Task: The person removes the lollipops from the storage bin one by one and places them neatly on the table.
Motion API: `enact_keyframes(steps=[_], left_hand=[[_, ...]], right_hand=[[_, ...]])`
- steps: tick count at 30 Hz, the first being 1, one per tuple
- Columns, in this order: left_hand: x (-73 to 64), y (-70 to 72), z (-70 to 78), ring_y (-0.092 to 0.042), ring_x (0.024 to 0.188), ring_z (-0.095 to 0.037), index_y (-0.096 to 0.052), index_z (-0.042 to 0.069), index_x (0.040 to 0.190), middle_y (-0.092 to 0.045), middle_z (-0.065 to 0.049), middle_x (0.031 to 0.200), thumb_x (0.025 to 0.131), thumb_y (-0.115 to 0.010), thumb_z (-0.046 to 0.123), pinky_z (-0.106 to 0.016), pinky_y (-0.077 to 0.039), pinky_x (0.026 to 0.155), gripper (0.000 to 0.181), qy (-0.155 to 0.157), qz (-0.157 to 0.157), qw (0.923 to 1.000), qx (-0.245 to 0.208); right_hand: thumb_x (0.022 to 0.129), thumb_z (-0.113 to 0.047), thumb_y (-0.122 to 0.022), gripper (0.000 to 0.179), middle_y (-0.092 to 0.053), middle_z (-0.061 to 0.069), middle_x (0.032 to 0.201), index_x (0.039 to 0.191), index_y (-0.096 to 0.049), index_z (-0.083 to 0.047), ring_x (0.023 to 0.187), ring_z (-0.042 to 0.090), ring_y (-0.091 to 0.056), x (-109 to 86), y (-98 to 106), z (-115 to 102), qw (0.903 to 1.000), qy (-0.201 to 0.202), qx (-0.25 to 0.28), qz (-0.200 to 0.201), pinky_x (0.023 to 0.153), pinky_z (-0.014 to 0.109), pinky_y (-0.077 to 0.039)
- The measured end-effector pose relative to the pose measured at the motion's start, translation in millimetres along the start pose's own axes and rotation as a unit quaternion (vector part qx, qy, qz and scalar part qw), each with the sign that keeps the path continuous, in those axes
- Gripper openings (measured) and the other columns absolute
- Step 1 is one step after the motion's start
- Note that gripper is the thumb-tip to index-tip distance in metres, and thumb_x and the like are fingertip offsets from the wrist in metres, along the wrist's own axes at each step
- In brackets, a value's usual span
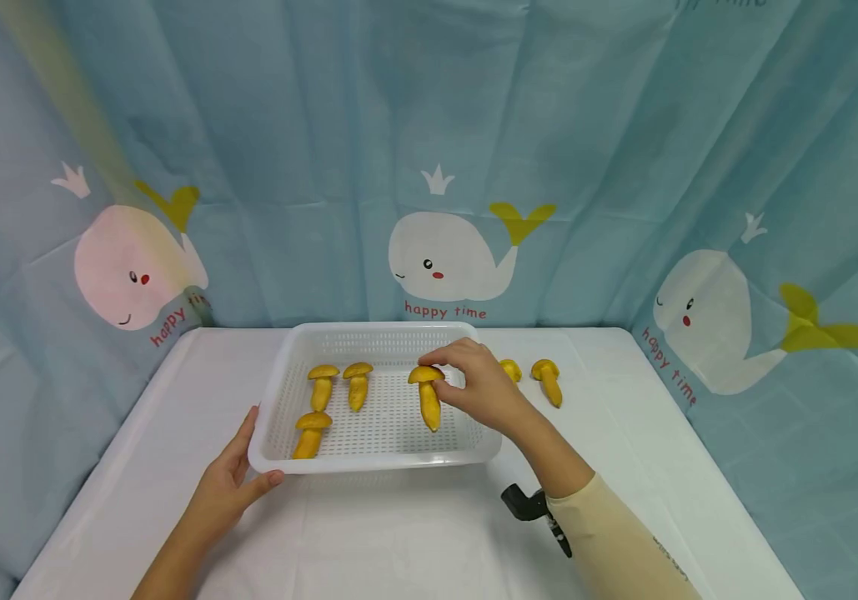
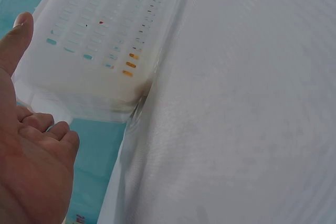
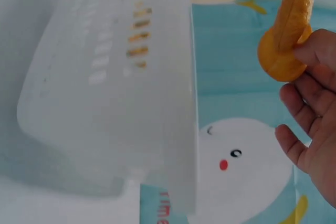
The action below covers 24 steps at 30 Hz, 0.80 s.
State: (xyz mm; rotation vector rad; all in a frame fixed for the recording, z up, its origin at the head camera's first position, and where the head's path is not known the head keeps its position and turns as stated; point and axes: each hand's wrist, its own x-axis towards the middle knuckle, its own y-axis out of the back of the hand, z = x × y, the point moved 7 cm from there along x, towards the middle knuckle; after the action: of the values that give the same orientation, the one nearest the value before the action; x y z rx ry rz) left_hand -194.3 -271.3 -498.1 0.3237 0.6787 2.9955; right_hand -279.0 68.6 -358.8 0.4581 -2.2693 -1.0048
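In the head view, my right hand (image 1: 479, 385) pinches a yellow toy mushroom (image 1: 429, 406) by its cap, above the right part of a white plastic basket (image 1: 376, 460). The right wrist view shows the same mushroom (image 3: 287, 32) between thumb and fingers, beside the basket wall (image 3: 105, 124). Straight fingers and thumb of my left hand (image 1: 224, 492) rest against the basket's near left corner. Three mushrooms lie at the left inside: one at the back (image 1: 322, 386), one beside it (image 1: 357, 388), one nearer (image 1: 310, 437).
Right of the basket, a mushroom (image 1: 546, 383) lies on the white table (image 1: 624, 433), with another (image 1: 511, 369) partly hidden by my right hand. A black strap piece (image 1: 524, 503) hangs by my right wrist. Blue curtains (image 1: 286, 167) with printed whales border the table.
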Motion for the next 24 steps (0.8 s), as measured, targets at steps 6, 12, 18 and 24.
enact_keyframes(steps=[6,12,18,24], left_hand=[[-0.2,1.6,0.7,-0.018,0.138,0.013,-0.012,0.030,0.157,-0.011,-0.001,0.164,0.083,-0.075,0.003,-0.002,-0.027,0.099,0.101,-0.014,0.003,0.9999,-0.008],[1.1,-1.5,0.4,-0.019,0.138,0.013,-0.012,0.028,0.157,-0.012,0.000,0.163,0.083,-0.075,0.004,-0.003,-0.027,0.100,0.100,-0.018,0.003,0.9998,-0.011],[-1.1,-0.5,-0.7,-0.018,0.137,0.015,-0.011,0.030,0.157,-0.011,0.000,0.163,0.084,-0.075,0.007,-0.003,-0.026,0.099,0.100,-0.007,0.005,1.0000,-0.001],[0.2,-0.2,1.7,-0.018,0.138,0.013,-0.011,0.028,0.157,-0.011,0.000,0.163,0.084,-0.074,0.005,-0.003,-0.027,0.099,0.099,-0.017,0.002,0.9998,-0.006]], right_hand=[[0.089,-0.014,-0.068,0.029,-0.065,-0.016,0.112,0.117,-0.069,-0.022,0.108,0.012,-0.054,-17.9,26,21,0.9998,0.000,0.007,0.017,0.091,0.037,-0.047],[0.089,-0.014,-0.067,0.031,-0.064,-0.015,0.115,0.118,-0.067,-0.024,0.110,0.011,-0.052,-41.0,54,51,0.9989,-0.035,0.000,0.032,0.089,0.039,-0.048],[0.089,-0.013,-0.068,0.032,-0.064,-0.014,0.117,0.119,-0.067,-0.024,0.111,0.012,-0.053,-62.5,72,78,0.9972,-0.061,-0.006,0.043,0.091,0.041,-0.047],[0.091,-0.014,-0.066,0.033,-0.062,-0.010,0.121,0.123,-0.065,-0.025,0.115,0.013,-0.051,-83.4,92,109,0.9936,-0.097,-0.024,0.052,0.092,0.044,-0.046]])
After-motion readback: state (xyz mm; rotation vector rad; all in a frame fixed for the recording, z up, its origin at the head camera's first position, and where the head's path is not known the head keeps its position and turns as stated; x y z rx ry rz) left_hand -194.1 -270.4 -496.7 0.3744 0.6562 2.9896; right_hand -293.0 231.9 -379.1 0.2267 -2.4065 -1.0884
